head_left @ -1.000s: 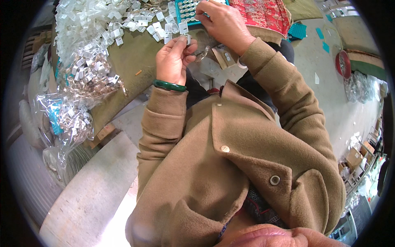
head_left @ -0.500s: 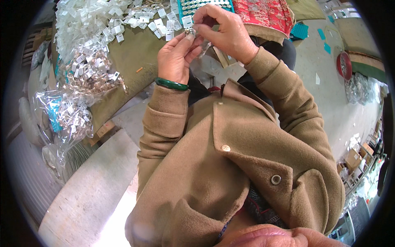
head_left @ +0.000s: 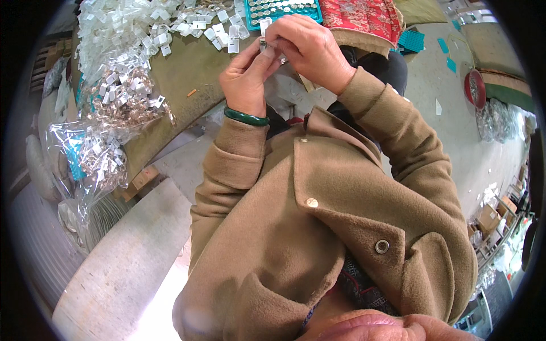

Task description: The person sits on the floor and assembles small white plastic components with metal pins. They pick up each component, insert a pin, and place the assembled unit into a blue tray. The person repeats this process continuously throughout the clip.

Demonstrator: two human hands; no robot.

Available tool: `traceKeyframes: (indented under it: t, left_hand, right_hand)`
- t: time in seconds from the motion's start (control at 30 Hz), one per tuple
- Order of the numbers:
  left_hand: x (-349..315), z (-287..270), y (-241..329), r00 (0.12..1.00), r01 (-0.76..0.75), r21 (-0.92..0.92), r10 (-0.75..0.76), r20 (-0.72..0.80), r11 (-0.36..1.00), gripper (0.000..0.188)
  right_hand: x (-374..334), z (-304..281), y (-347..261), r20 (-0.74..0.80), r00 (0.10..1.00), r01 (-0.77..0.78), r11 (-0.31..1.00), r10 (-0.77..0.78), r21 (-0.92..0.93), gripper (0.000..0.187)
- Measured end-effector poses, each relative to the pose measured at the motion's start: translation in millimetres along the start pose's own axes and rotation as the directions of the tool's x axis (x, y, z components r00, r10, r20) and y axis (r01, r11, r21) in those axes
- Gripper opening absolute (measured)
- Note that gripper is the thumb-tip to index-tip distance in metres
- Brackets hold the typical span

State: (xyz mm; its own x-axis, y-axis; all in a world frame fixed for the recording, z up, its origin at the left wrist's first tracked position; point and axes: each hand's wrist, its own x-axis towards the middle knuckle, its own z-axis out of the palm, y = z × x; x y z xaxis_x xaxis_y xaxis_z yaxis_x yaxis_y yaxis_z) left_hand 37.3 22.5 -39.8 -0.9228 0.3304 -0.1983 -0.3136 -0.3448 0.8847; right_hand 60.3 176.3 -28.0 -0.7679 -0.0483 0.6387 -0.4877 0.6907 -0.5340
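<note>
My left hand (head_left: 245, 88), with a green bangle at its wrist, pinches the lower end of a small white plastic tag (head_left: 265, 26). My right hand (head_left: 313, 50) closes in from the other side, its bent fingers against the tag's lower part. Something small and shiny shows between the fingertips, too small to name. Just beyond my hands lies a teal tray (head_left: 248, 16) with rows of round silvery pieces. Loose white tags (head_left: 219, 35) are scattered left of the tray, beside a large heap of whitish translucent pieces (head_left: 114, 28).
Clear bags (head_left: 94, 159) of tags with shiny brownish pieces stand at the table's left. An orange stub (head_left: 192, 92) lies on the olive table cover (head_left: 185, 68). Red patterned cloth (head_left: 364, 20) sits right of the tray. A red basin (head_left: 474, 90) is farther right.
My right hand has come down and closed in on the tag, its fingers now bent over it. My left hand has shifted slightly right, and the tag stands a little higher above the fingers.
</note>
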Motion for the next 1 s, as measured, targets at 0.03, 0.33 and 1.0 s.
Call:
traceKeyframes:
  t: [0.03,0.33,1.0]
  left_hand:
    - [-1.0,0.1,-0.2,1.000,-0.005,0.016,0.005,-0.001,1.000,0.029]
    - [-2.2,-4.1,7.5,0.988,0.126,-0.073,-0.119,0.093,0.989,0.026]
    - [10.4,-17.2,-4.2,0.682,0.730,-0.499,-0.539,0.493,0.468,0.014]
  right_hand:
    - [0.9,-2.2,-1.3,0.027,0.997,-0.073,0.996,0.071,0.060,0.012]
    - [7.4,-2.9,-15.6,0.207,0.717,-0.627,0.486,0.666,0.609,0.012]
    - [-16.6,-3.0,12.9,0.483,0.713,-0.652,0.227,0.508,0.724,0.030]
